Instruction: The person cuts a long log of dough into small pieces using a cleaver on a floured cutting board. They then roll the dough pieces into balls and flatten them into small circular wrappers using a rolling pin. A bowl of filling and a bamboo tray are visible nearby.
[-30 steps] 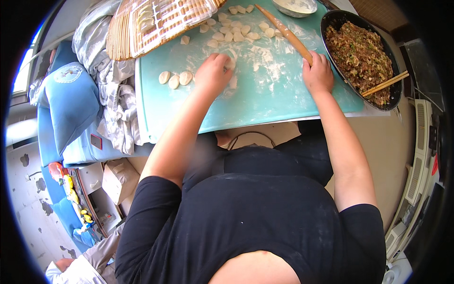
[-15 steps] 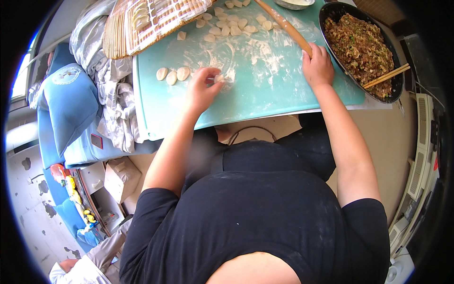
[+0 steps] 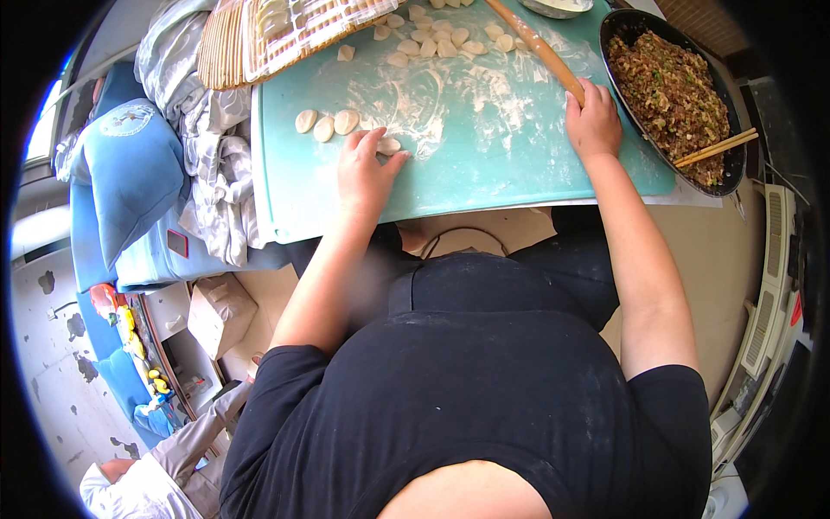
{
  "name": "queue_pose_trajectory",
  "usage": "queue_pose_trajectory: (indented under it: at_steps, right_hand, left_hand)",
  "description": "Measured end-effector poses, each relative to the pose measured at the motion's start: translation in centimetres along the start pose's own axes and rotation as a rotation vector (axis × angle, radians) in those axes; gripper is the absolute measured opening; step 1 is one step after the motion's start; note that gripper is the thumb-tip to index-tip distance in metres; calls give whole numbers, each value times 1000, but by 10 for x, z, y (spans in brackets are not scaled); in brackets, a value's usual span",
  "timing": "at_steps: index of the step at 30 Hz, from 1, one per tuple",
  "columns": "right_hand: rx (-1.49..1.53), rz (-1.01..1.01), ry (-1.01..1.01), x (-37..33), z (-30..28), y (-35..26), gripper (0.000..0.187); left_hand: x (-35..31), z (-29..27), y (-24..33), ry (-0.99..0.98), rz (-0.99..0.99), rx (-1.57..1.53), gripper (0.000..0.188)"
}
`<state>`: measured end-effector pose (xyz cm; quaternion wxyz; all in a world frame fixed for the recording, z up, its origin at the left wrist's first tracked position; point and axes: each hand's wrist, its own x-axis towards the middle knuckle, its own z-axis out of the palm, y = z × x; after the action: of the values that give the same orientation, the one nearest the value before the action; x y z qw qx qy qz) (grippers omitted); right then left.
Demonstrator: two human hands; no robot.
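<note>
My left hand (image 3: 365,176) is low over the floury green board (image 3: 484,173), thumb and fingers closed around a small pale dough disc (image 3: 388,147). Just left of it, three more flattened dough discs (image 3: 323,129) lie in a short row. My right hand (image 3: 595,121) grips the near end of a long wooden rolling pin (image 3: 540,54), which slants away to the far left. Many small dough pieces (image 3: 445,43) are scattered toward the board's far edge, dusted with flour.
A black pan (image 3: 737,173) of chopped filling (image 3: 670,99) stands at the right, chopsticks (image 3: 716,148) across its rim. A woven tray (image 3: 226,52) overhangs the far left corner. A bowl (image 3: 558,12) sits at the back. Left are grey cloth (image 3: 212,173) and a blue cushion (image 3: 130,177); another person's leg (image 3: 203,430) shows lower left.
My left hand has lowered the dough disc toward the board beside the row, and the disc now shows flatter. My right hand stays on the rolling pin. The view has shifted slightly.
</note>
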<state>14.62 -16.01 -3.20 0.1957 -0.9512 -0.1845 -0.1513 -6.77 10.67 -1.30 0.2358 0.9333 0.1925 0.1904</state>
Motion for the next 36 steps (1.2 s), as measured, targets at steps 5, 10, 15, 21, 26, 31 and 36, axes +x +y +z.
queue_pose_trajectory:
  at_steps: [5,10,15,21,26,31,36]
  right_hand:
    - [-2,3,-7,0,-2,-2,31]
    - [0,9,-15,0,-3,-2,31]
    - [0,34,-35,0,-3,-3,32]
    - [-7,4,-13,0,-1,0,32]
    - [4,39,-41,0,-5,-4,31]
    - [-9,13,-17,0,1,1,31]
    - [0,31,-26,0,0,0,32]
  left_hand:
    - [3,7,4,-7,-53,-192,36]
    - [15,17,16,-41,87,-252,37]
    - [27,25,25,-124,113,-175,37]
    - [27,21,31,-222,30,-249,35]
    - [24,19,26,-181,-79,-485,33]
    - [15,7,-2,-163,30,-217,30]
    - [15,7,8,-153,86,-87,35]
